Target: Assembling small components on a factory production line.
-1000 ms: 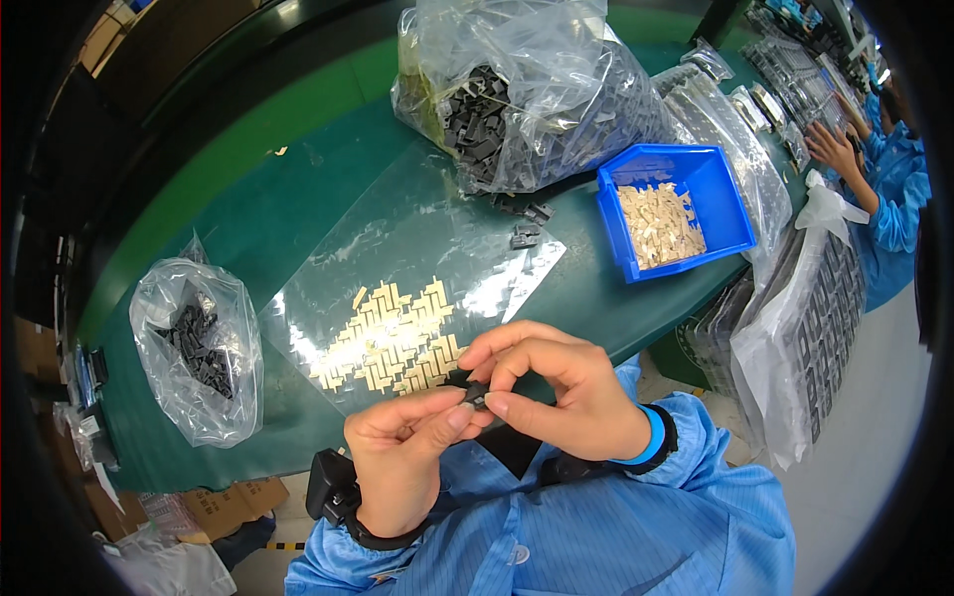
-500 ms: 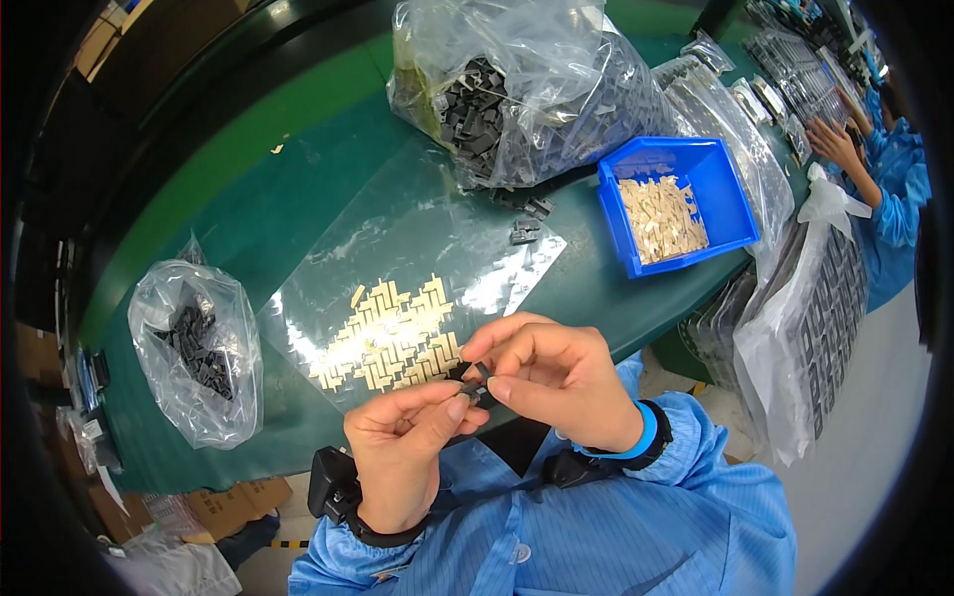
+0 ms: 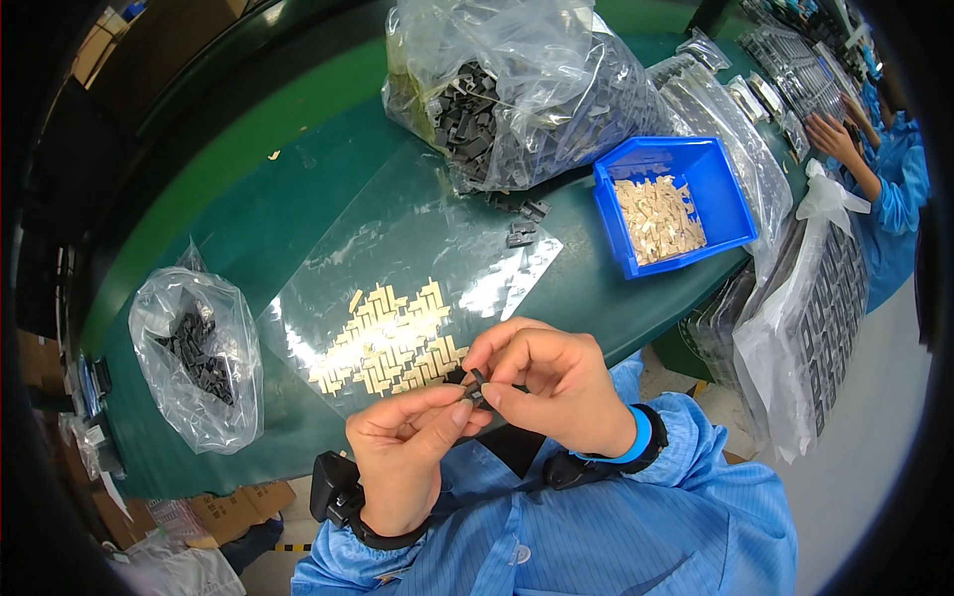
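1. Black plastic part [image 3: 476, 395], small and partly hidden by fingers, sits between your two hands at the near edge of the green table [image 3: 586, 310].
2. Your left hand [image 3: 402, 437] pinches the part between thumb and forefinger, the other fingers curled beneath.
3. Your right hand [image 3: 559, 392] meets it from the other side, thumb and fingers drawn narrow around it; whether they grip a second dark piece, you cannot tell from this view.
4. Black straps circle both your wrists, with a blue band [image 3: 639, 437] on the right one, below blue sleeves.
5. Just beyond your fingertips, cream-coloured pieces [image 3: 388, 338] lie closely grouped on a clear plastic sheet [image 3: 348, 238].
6. Near the sheet's far right side rest a few black pieces [image 3: 521, 234], close to a large clear bag [image 3: 566, 124] filled with more of the same colour.
7. Right of that bag, a blue bin [image 3: 730, 194] holds a heap of tan pieces [image 3: 656, 221].
8. On your left, a smaller clear bag [image 3: 237, 422] contains dark pieces [image 3: 204, 353].
9. Far to your right, a co-worker's hand [image 3: 833, 139] reaches over clear trays [image 3: 790, 65].
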